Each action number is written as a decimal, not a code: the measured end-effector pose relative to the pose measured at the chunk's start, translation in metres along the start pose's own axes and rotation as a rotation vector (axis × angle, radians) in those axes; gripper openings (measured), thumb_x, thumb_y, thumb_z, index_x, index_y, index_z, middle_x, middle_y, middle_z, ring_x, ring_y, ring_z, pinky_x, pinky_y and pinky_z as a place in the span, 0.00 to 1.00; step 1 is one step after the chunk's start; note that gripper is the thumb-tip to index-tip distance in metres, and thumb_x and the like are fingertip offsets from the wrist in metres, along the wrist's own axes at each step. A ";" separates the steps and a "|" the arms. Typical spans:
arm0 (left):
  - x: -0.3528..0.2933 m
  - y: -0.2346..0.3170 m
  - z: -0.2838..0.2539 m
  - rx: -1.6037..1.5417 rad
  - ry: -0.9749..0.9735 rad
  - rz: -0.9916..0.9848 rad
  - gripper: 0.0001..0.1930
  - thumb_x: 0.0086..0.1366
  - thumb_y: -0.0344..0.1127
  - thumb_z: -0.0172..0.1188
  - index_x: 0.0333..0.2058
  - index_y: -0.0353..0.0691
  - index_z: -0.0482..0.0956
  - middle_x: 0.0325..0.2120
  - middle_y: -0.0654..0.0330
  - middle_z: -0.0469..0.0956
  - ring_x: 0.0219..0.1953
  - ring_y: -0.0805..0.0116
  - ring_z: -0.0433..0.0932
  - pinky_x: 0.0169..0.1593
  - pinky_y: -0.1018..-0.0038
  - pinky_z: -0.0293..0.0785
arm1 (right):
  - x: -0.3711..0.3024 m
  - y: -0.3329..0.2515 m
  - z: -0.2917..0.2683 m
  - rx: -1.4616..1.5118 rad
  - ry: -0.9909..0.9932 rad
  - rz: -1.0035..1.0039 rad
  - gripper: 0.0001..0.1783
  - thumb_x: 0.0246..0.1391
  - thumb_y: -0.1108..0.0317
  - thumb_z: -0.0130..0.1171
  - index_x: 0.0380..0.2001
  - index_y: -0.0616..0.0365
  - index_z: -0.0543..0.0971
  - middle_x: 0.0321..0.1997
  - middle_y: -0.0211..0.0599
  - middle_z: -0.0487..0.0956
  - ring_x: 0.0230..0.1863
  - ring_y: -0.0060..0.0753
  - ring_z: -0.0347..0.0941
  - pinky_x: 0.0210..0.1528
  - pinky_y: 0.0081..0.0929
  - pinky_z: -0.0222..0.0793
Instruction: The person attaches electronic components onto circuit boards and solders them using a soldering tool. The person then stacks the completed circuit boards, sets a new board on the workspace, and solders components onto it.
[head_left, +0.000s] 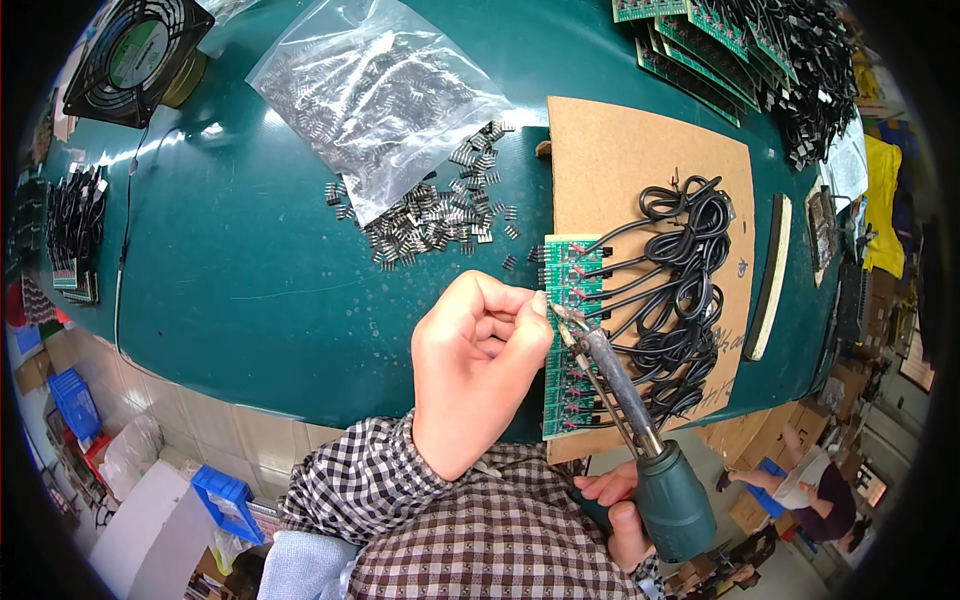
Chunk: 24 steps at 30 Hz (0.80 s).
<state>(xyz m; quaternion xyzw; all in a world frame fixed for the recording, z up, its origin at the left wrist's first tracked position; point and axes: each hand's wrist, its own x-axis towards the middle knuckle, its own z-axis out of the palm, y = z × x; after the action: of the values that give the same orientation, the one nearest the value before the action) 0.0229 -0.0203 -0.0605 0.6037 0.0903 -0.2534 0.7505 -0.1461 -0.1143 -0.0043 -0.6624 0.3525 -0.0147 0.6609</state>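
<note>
Left hand (478,350) pinched, at board (572,285); right hand (627,528) seemingly grips soldering iron (634,410).

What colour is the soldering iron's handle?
The handle is dark green, seen best in the head view.

The tabletop (230,270) presents a smooth, glossy finish, the bag (370,90) is clear, shiny plastic, the backing sheet (620,180) is matt brown cardboard, the soldering iron (622,385) combines a dull metal barrel with a smooth plastic-looking handle (677,505), and the sleeve (365,480) is matt checked cloth.
</note>
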 end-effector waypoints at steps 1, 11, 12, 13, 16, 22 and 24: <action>0.000 -0.001 0.000 0.002 0.001 0.004 0.05 0.57 0.24 0.55 0.27 0.31 0.67 0.24 0.62 0.74 0.24 0.85 0.71 0.25 0.89 0.68 | 0.000 0.000 0.001 0.000 -0.001 0.001 0.21 0.49 0.54 0.54 0.27 0.66 0.66 0.24 0.40 0.67 0.28 0.34 0.69 0.38 0.39 0.74; 0.000 0.000 -0.001 0.004 -0.006 0.006 0.05 0.57 0.23 0.54 0.27 0.32 0.67 0.24 0.62 0.74 0.25 0.84 0.72 0.26 0.89 0.69 | 0.000 0.002 0.001 0.037 0.044 -0.094 0.22 0.51 0.54 0.53 0.26 0.66 0.66 0.22 0.42 0.68 0.26 0.34 0.70 0.36 0.38 0.75; 0.000 0.000 -0.001 0.007 -0.007 0.000 0.05 0.57 0.23 0.55 0.26 0.32 0.67 0.24 0.62 0.74 0.25 0.84 0.72 0.25 0.89 0.69 | 0.000 0.002 0.002 0.049 0.051 -0.096 0.22 0.51 0.54 0.53 0.25 0.66 0.66 0.22 0.42 0.68 0.26 0.34 0.70 0.36 0.39 0.75; 0.000 0.000 -0.002 0.011 -0.008 -0.006 0.05 0.57 0.23 0.55 0.26 0.32 0.66 0.24 0.62 0.74 0.25 0.84 0.72 0.25 0.89 0.69 | 0.000 0.003 0.000 0.049 0.050 -0.096 0.22 0.51 0.54 0.53 0.25 0.66 0.66 0.22 0.42 0.68 0.26 0.34 0.70 0.36 0.39 0.75; -0.002 0.002 -0.003 0.035 -0.022 -0.011 0.04 0.59 0.25 0.53 0.31 0.30 0.69 0.27 0.60 0.74 0.27 0.81 0.73 0.28 0.87 0.71 | 0.003 0.005 -0.007 0.061 -0.046 -0.124 0.23 0.51 0.53 0.53 0.30 0.67 0.65 0.23 0.41 0.68 0.27 0.33 0.70 0.36 0.38 0.75; -0.014 0.018 -0.037 0.511 0.097 0.273 0.08 0.61 0.28 0.50 0.39 0.32 0.71 0.33 0.56 0.73 0.31 0.74 0.73 0.33 0.82 0.72 | 0.007 0.009 0.003 0.256 0.225 -0.279 0.27 0.50 0.53 0.54 0.42 0.65 0.61 0.25 0.36 0.66 0.26 0.32 0.69 0.32 0.36 0.76; 0.000 0.018 -0.032 0.839 0.198 0.474 0.10 0.50 0.22 0.60 0.33 0.33 0.73 0.28 0.60 0.70 0.26 0.76 0.69 0.28 0.83 0.68 | 0.014 0.008 0.004 0.271 0.210 -0.278 0.27 0.50 0.54 0.54 0.42 0.65 0.61 0.24 0.36 0.66 0.26 0.32 0.69 0.32 0.36 0.76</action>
<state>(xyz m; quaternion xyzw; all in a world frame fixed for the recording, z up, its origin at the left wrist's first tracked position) 0.0370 0.0129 -0.0533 0.8791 -0.0884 -0.0317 0.4673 -0.1373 -0.1167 -0.0180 -0.6046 0.3194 -0.2218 0.6951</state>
